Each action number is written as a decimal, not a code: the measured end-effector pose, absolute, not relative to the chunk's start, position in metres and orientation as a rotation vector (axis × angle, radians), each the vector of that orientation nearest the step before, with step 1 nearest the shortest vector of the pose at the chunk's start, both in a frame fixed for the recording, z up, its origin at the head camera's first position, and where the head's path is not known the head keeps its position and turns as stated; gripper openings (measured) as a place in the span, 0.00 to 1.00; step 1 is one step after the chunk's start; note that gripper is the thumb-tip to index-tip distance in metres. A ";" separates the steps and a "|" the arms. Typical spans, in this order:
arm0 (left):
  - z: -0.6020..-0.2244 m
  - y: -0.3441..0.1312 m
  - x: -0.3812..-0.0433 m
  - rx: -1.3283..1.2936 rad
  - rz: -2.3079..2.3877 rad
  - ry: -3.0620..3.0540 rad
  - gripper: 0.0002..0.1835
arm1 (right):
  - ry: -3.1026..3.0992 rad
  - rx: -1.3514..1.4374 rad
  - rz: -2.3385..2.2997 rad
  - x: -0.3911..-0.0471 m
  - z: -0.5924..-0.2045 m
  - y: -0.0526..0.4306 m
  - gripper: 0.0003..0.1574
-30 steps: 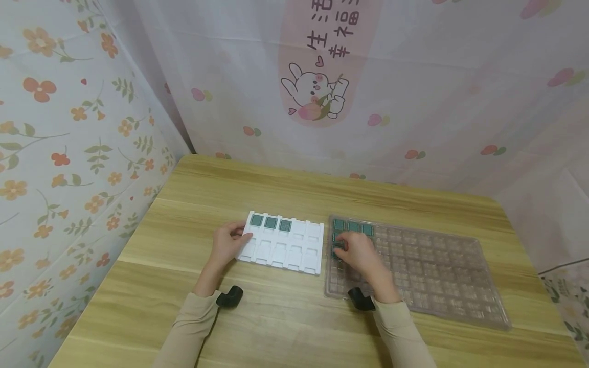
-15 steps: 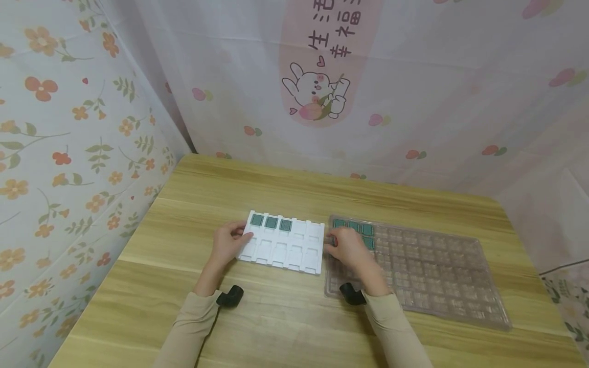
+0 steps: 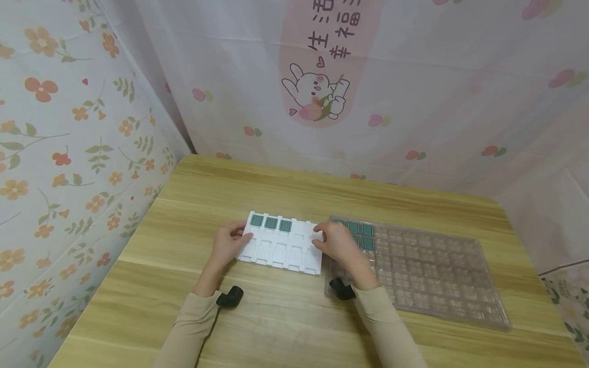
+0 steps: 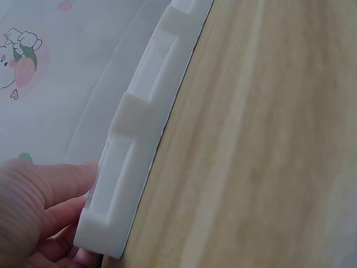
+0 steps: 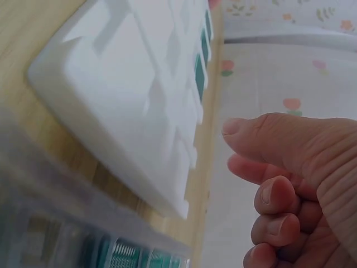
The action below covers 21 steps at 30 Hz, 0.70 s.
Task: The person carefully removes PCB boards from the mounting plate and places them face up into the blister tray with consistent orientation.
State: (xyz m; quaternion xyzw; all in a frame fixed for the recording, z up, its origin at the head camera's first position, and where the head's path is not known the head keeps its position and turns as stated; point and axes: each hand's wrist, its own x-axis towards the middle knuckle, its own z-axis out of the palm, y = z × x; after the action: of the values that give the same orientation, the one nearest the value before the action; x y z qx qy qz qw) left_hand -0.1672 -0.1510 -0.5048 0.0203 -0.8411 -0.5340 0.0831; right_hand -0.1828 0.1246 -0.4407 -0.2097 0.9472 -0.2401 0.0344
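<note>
My left hand (image 3: 226,243) grips the left end of a white plastic tray (image 3: 264,249), thumb over its edge. Three green square chips (image 3: 271,223) lie in the tray's far row. In the left wrist view the fingers (image 4: 61,181) press the notched rim. My right hand (image 3: 338,243) is over the tray's right end, thumb and forefinger curled toward each other. In the right wrist view a narrow gap separates the thumb (image 5: 262,134) and forefinger; I cannot tell if a chip is between them. The other fingers are curled in.
A clear plastic tray (image 3: 432,276) with many pockets lies to the right, beside the white one. Green chips (image 3: 367,230) fill pockets at its far left corner, partly behind the right hand. The wooden table (image 3: 276,327) meets a printed curtain (image 3: 414,92).
My right hand has moved left from the chips in the clear tray to over the white tray's right end. The left hand and white tray have stayed still.
</note>
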 end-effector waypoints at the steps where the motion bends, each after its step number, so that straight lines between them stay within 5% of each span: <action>1: -0.505 -0.151 -0.167 0.061 -1.597 -2.510 0.17 | 2.912 -0.651 -0.741 -0.183 -0.440 0.123 0.15; 21: -0.504 -0.151 -0.167 0.063 -1.594 -2.527 0.18 | 2.901 -0.678 -0.746 -0.191 -0.440 0.098 0.17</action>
State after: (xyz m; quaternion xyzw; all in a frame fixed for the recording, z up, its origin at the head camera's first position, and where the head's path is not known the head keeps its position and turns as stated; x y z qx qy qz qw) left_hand -0.1669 -0.1514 -0.5039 0.0211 -0.8431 -0.5319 0.0764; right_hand -0.1905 0.0976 -0.4401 -0.2205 0.9440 -0.2427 0.0353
